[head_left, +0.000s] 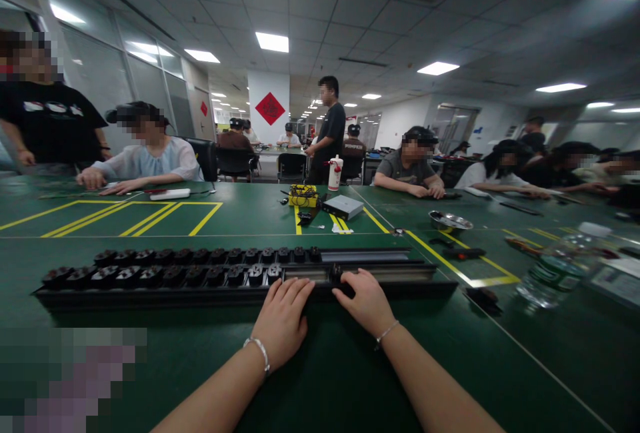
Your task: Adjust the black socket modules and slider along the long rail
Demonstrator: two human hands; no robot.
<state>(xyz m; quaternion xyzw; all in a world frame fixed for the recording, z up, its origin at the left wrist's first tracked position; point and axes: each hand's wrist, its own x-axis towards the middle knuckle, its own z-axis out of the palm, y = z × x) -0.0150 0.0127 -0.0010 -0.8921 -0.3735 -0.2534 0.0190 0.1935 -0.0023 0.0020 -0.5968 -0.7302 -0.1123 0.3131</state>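
Note:
Lying lengthwise on the green table is a long black track (190, 298), its left part filled with several black, socket-like modules (215, 276). A second row of similar modules (200, 256) sits in a parallel track just behind. My left hand (285, 320) rests with fingers stretched out over the front track's near edge, just right of the last seated module. My right hand (367, 303) has its fingers closed on a small black module (337, 272) at the front track's bare channel; the fingers partly hide it.
To the right are a plastic water bottle (563, 266), a metal bowl (450, 221) and dark tools (463, 253). Beyond the tracks stand a grey box (343, 206), a yellow cable-wrapped object (304, 195) and a white cup (335, 174). Several people sit around the table.

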